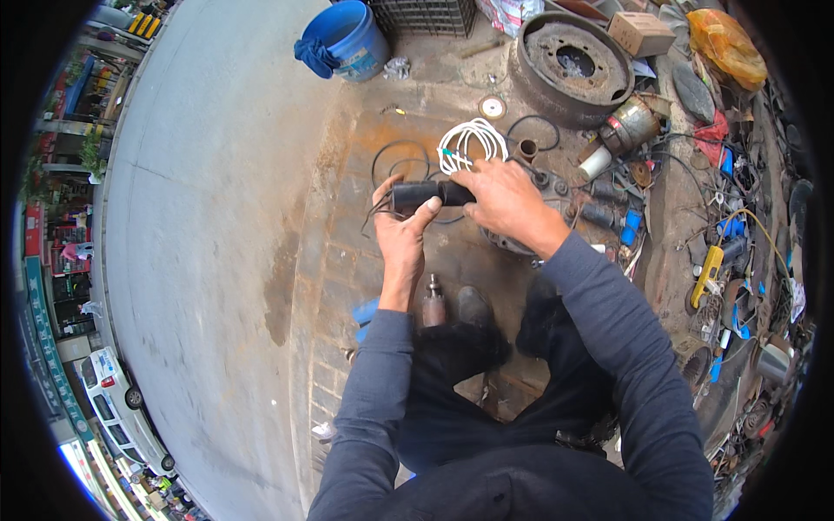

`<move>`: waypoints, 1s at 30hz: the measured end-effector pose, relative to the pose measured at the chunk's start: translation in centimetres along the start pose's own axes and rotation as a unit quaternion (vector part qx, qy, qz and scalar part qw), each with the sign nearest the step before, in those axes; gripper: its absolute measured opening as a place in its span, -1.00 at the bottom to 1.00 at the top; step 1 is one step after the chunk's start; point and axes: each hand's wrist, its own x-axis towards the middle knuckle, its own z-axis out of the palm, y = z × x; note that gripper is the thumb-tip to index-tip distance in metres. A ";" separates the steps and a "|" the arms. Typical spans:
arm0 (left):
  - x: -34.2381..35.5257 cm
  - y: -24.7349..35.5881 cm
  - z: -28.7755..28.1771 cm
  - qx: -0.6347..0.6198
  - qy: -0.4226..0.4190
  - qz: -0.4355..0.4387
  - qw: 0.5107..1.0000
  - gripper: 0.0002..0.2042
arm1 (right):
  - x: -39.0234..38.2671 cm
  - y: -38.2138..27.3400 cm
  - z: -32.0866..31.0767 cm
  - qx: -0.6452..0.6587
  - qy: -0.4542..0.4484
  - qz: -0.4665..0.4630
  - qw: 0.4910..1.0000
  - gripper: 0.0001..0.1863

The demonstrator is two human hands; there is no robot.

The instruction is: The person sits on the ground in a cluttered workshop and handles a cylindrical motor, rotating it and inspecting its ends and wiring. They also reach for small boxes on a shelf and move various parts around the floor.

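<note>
My left hand (401, 234) is wrapped round the left part of a black cylinder (415, 195), thumb along its near side; thin dark wires (377, 208) hang from that end. My right hand (512, 204) grips the right part of the same cylinder, or a second dark piece joined to it, partly hidden by my fingers. A white cable coil (471, 130) lies just beyond my hands. A metal housing (508, 239) is partly hidden under my right hand. A metal cylinder with a shaft (434, 304) stands near my left shoe (474, 304).
A blue bucket (352, 43) with a cloth, a rusty wheel rim (572, 85), a cardboard box (641, 36) and a yellow tool (708, 269) among cluttered parts surround the paved work spot (339, 260). At far left, a road (191, 217) has a parked white car (126, 412).
</note>
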 end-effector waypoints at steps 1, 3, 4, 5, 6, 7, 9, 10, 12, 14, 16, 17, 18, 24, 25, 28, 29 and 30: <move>0.6 0.4 -0.2 -0.002 0.018 0.009 1.000 -0.30 | 0.1 0.1 0.1 0.005 0.021 -0.026 0.999 -0.51; 1.2 1.8 -0.7 -0.038 0.069 0.003 0.997 -0.37 | 0.2 0.2 0.0 -0.023 -0.009 -0.032 0.999 -0.49; 0.9 2.4 -0.5 -0.056 0.094 0.011 0.994 -0.40 | 0.1 -0.1 -0.2 -0.015 0.013 -0.037 0.999 -0.68; 0.9 3.2 -0.6 -0.061 0.087 -0.002 0.994 -0.45 | 0.1 -0.3 -0.5 -0.011 0.009 -0.035 0.999 -0.65; 0.6 4.0 -0.3 -0.067 0.075 -0.002 0.995 -0.49 | -0.1 -0.8 -1.1 -0.012 0.004 -0.033 0.999 -0.61; 0.3 4.7 0.1 -0.066 0.058 -0.011 0.996 -0.49 | -0.5 -1.2 -1.8 0.021 0.014 -0.035 0.999 -0.56; -0.7 5.9 1.3 -0.037 0.025 -0.018 0.999 -0.43 | -1.6 -2.5 -3.5 0.133 0.048 -0.009 0.990 -0.50; -1.3 6.4 2.0 -0.010 -0.020 0.019 1.000 -0.43 | -2.3 -3.2 -4.5 0.201 0.093 -0.021 0.975 -0.48; -2.8 7.3 3.6 0.061 -0.083 0.053 0.993 -0.44 | -4.8 -4.5 -6.3 0.309 0.145 -0.016 0.940 -0.43; -4.4 8.1 5.7 0.101 -0.122 0.134 0.978 -0.38 | -7.9 -5.4 -7.9 0.330 0.151 0.048 0.931 -0.44; -6.4 9.0 7.3 0.136 -0.177 0.143 0.964 -0.30 | -11.7 -5.7 -8.9 0.368 0.182 0.073 0.909 -0.45; -7.7 9.2 8.5 0.134 -0.220 0.137 0.957 -0.28 | -13.4 -5.6 -9.4 0.408 0.197 0.074 0.888 -0.45; -8.7 9.5 9.9 0.181 -0.253 0.171 0.935 -0.28 | -15.3 -5.5 -9.9 0.444 0.209 0.097 0.866 -0.44; -16.0 9.3 16.6 0.214 -0.433 0.264 0.835 -0.22 | -25.5 -3.7 -11.5 0.232 0.291 0.238 0.897 -0.42; -16.4 9.1 17.3 0.200 -0.448 0.255 0.833 -0.22 | -26.5 -3.4 -11.7 0.217 0.316 0.249 0.889 -0.44; -18.0 7.1 19.5 0.153 -0.501 0.237 0.818 -0.25 | -30.9 -2.2 -13.1 0.317 0.390 0.282 0.817 -0.53; -17.9 6.3 20.1 0.159 -0.496 0.225 0.823 -0.39 | -33.5 -2.0 -13.8 0.379 0.425 0.264 0.778 -0.52; -17.9 5.4 20.7 0.225 -0.458 0.206 0.835 -0.54 | -35.6 -1.3 -15.2 0.316 0.428 0.316 0.786 -0.50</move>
